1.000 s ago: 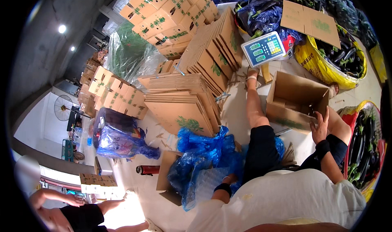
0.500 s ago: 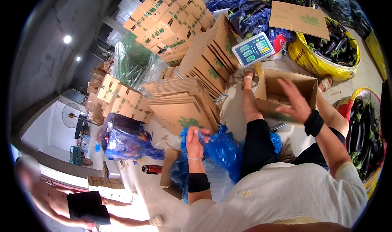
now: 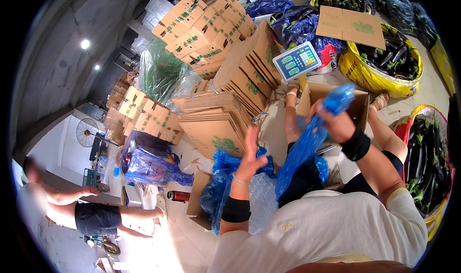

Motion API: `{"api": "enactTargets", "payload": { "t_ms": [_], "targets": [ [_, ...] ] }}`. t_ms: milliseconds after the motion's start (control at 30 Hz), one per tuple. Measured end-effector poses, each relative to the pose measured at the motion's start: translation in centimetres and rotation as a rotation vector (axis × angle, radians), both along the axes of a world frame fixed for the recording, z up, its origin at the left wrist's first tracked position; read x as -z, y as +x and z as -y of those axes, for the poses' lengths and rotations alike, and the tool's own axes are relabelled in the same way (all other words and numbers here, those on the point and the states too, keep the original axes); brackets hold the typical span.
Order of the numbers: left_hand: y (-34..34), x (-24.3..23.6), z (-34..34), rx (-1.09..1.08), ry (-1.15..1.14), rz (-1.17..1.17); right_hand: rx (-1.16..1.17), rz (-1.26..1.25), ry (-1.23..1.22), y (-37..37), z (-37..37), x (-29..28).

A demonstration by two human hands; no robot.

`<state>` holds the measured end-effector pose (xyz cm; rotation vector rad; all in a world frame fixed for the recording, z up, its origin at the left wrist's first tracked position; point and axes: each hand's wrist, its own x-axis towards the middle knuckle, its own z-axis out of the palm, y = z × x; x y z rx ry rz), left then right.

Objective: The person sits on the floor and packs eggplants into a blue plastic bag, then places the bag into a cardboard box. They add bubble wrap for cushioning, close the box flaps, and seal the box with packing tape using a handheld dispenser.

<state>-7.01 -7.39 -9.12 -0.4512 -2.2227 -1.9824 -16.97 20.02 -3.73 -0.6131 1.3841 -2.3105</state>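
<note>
Blue plastic film [image 3: 302,150] is held bunched in the right hand [image 3: 336,124], whose fingers are closed round it; its blurred upper end is raised above the fist and its lower end is trailed toward 7 o'clock, over the lap. The left hand [image 3: 248,160], at 8 o'clock from the right, is raised with fingers spread and nothing gripped. Just beyond the right hand, at 12 o'clock, an open cardboard box [image 3: 359,105] is placed between the feet, partly hidden by hand and film. A scale [image 3: 297,61] is seen at 11 o'clock. Eggplants are heaped in a yellow-lined basket [image 3: 357,66] at 1 o'clock and a red-and-yellow basket [image 3: 406,129] at 4. Flattened cartons [image 3: 211,129] are stacked at 9 o'clock. More film is bundled in a smaller carton [image 3: 196,191] at 8 o'clock, beside a red flask [image 3: 178,196].
</note>
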Motion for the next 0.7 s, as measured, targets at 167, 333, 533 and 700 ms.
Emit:
{"api": "enactTargets", "payload": {
  "t_ms": [167,333,533,700],
  "targets": [
    [4.2,13.2,-2.9,0.288,-0.313,0.378,0.174,-0.108,-0.249,-1.6,-3.2,-2.9],
    [3.5,15.3,-6.2,-0.042,-0.758,0.225,0.227,-0.154,-0.258,-2.0,-6.0,-5.1],
    [0.6,15.0,-2.0,-0.444,-0.191,0.334,0.399,-0.124,-0.246,-4.1,-11.7,-4.2],
    [-4.1,6.0,2.4,-0.506,0.178,0.166,0.943,0.038,-0.249,-11.2,-24.8,4.3]
  ]
}}
